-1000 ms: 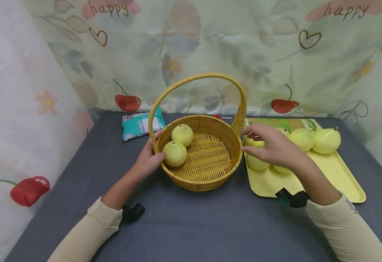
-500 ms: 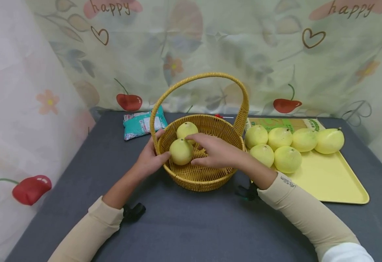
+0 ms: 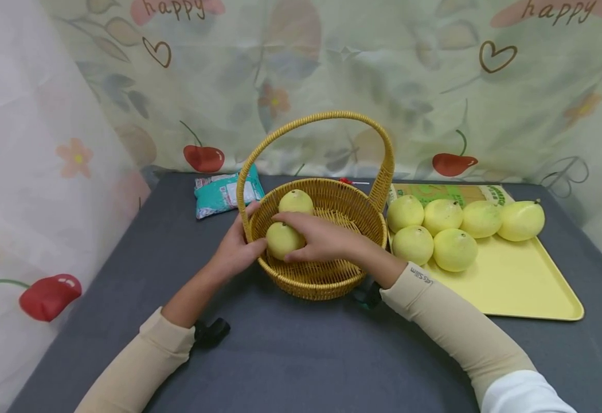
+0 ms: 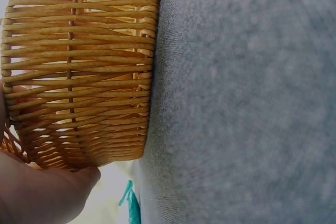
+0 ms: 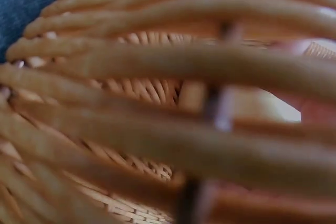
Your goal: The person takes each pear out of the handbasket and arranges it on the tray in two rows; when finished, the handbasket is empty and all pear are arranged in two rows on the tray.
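Observation:
In the head view a golden woven basket (image 3: 313,289) with a tall arched handle stands at the middle of the table. My left hand (image 3: 236,246) grips its left rim, thumb over the edge. The left wrist view shows the woven side of the basket (image 4: 79,72) beside the hand (image 4: 47,192). Two pale yellow pears lie in the left of the basket: a rear pear (image 3: 296,202) and a front pear (image 3: 282,242). My right hand (image 3: 327,236) reaches in over the right rim, fingers and thumb round the front pear. Blurred weave fills most of the right wrist view.
On the right, a yellow tray (image 3: 523,287) carries several pale yellow pears (image 3: 454,250) at its back left. Behind them lies a green and brown printed piece (image 3: 450,194). A teal packet (image 3: 229,192) lies behind the basket's left side, near the patterned curtain (image 3: 352,74).
My right hand has moved left from the tray's edge into the basket and closed round the front pear. The front pear has shifted slightly. My left hand stays on the rim.

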A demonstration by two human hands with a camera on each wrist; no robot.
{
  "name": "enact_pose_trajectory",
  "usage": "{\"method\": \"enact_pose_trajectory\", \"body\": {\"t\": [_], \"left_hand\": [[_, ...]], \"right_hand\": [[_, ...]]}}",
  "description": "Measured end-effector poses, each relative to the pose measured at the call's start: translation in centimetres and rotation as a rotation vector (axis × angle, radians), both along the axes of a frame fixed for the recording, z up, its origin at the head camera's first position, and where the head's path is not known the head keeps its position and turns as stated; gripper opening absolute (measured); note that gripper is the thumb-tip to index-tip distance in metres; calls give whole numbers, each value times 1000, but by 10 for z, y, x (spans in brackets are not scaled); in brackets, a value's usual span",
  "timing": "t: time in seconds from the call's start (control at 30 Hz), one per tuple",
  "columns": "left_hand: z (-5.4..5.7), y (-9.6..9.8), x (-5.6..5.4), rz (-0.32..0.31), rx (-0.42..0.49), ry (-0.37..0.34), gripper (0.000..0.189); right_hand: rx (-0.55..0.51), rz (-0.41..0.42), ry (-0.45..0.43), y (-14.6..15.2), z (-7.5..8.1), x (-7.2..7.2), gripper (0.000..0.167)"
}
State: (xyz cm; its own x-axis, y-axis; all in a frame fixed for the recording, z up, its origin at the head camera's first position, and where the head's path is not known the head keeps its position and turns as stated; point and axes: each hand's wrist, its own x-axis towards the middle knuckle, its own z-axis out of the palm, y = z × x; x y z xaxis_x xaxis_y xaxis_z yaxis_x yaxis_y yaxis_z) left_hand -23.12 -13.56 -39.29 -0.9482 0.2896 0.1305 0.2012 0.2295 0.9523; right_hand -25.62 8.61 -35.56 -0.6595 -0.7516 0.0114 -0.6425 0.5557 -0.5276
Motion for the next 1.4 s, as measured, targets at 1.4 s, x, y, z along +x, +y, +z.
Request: {"method": "enact_pose_trajectory", "body": {"t": [1.4], "left_hand": [[-2,-1,-1,3,-4,3,82]], "right_hand": [[-212,-140,4,55,18,28,71]]}}
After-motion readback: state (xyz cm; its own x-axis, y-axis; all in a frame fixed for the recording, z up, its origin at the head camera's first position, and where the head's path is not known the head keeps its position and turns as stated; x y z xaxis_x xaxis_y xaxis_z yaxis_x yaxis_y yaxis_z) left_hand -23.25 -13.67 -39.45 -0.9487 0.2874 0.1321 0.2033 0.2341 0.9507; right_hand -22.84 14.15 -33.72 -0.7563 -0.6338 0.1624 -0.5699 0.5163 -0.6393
